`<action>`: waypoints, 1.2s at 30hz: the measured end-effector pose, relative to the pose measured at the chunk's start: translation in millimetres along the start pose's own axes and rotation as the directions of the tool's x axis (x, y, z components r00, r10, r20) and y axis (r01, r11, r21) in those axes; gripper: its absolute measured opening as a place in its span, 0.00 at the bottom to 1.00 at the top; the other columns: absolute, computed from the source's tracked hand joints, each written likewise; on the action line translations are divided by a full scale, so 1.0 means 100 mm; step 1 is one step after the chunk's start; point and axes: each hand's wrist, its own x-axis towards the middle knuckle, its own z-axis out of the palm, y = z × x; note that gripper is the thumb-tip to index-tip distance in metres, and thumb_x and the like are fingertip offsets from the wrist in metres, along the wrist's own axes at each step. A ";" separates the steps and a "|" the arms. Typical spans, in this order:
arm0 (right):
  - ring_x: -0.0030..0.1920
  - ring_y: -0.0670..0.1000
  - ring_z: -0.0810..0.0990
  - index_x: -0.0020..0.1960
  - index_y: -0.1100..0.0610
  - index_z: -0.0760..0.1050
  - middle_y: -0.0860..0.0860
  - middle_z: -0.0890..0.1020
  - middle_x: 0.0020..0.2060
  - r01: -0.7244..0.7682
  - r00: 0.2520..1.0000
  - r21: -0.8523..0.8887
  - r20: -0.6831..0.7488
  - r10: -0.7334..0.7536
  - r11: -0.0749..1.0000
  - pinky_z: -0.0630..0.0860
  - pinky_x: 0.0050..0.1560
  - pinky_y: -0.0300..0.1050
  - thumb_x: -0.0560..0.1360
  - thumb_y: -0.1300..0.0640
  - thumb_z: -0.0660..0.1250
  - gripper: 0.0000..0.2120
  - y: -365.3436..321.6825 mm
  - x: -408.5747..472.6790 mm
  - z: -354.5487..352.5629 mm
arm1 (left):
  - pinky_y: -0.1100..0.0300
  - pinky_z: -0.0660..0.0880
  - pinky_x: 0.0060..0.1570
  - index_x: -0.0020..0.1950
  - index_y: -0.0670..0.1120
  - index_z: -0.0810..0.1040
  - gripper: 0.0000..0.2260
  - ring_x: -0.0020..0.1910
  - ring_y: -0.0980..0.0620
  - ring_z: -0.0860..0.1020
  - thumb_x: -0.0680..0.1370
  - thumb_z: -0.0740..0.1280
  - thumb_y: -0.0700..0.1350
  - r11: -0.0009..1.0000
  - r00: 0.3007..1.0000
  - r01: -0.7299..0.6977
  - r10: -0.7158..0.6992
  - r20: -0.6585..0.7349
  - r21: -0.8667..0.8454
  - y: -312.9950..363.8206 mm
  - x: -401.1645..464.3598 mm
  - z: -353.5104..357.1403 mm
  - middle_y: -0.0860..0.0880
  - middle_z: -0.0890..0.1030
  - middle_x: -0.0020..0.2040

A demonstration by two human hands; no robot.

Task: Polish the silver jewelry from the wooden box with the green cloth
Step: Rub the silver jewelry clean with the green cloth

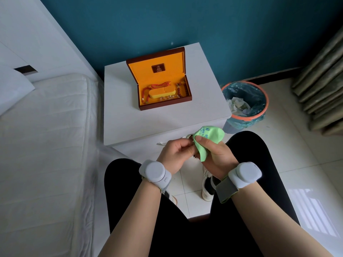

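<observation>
Here, on the left, a bed (46,136) w/ bare mattress is being seen, not part of the job. Next to it the white nightstand (130,123) is carrying the wooden box (165,104), lid standing open, w/ red and pale beads (145,95) lying in the orange lining around a yellow insert.

In front of the nightstand edge, the left hand (173,155) is being closed on the silver jewelry (186,136); only a small thin shiny part is showing above the fingers, so its exact kind cannot be told. Just beside, touching it, the green cloth (207,140) is being gripped in the right hand (216,154), thumb pressed on top, and is being wrapped over the piece.

The jewelry is judged to be light, thin, smooth, prob. slippery and easy to bend, so it should be pinched firmly near the part being rubbed, not at a far end. The cloth is soft and limp; it is best folded over the metal and pinched through w/ thumb and forefinger.

At the far right a lined waste bin (245,104) is standing on the tile floor.
</observation>
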 end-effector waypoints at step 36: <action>0.37 0.54 0.74 0.44 0.62 0.71 0.57 0.74 0.35 0.125 0.971 0.130 -0.220 -0.094 0.984 0.69 0.41 0.50 0.78 0.60 0.60 0.06 -0.07 0.10 -0.09 | 0.73 0.69 0.46 0.34 0.44 0.71 0.15 0.37 0.55 0.73 0.80 0.57 0.37 0.988 0.993 -0.119 0.119 0.010 0.094 0.13 -0.04 0.07 0.50 0.74 0.32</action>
